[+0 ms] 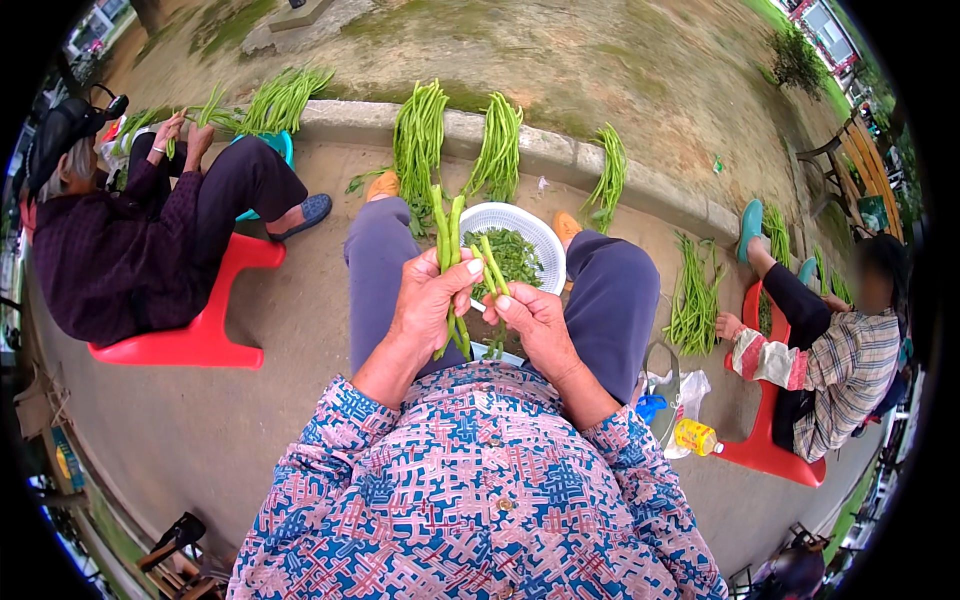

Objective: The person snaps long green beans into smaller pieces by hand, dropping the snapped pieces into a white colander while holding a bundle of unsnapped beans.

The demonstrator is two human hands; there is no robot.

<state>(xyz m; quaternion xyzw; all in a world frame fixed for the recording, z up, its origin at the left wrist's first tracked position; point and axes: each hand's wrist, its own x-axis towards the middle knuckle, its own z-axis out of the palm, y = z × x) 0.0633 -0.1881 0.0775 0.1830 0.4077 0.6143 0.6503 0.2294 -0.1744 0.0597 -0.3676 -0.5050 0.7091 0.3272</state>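
Observation:
Closed around several long green vegetable stems (447, 240), my left hand (425, 302) holds them upright above my lap. Close beside it, my right hand (538, 322) pinches shorter green stem pieces (492, 265) between thumb and fingers; their upper ends lean toward the left hand. Both hands are over the near side of a white plastic colander (551, 243) standing between my knees. Green leafy bits (512, 258) lie inside it. My hands hide part of its near rim. Below the hands, a few green scraps (492, 350) show near a pale-blue edge.
Bundles of green stems (420, 130) lean on the concrete curb (560, 150) ahead. A person on a red stool (190, 345) sits left, handling stems; another sits right on a red stool (770, 440). By my right knee are plastic bags (690, 390) and a yellow bottle (697, 437).

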